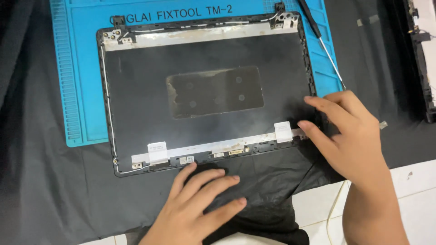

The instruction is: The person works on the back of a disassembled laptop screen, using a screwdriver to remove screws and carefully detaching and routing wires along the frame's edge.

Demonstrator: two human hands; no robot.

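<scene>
A black laptop lid shell [136,90] lies inside-up on a blue work mat [75,68], with a dark rectangular patch [215,90] in its middle, silver strips along top and bottom, and white tape pieces [156,147]. My left hand [195,204] rests flat on the black cloth [45,190] just below the shell's near edge, fingers spread, holding nothing. My right hand [349,131] touches the shell's near right corner with its fingertips, beside a white tape piece [282,131].
A screwdriver [320,38] lies on the mat's right side, tip pointing toward my right hand. Another black frame part [424,59] sits at the far right edge. White tiled floor [408,190] and a thin cable [336,199] show at the lower right.
</scene>
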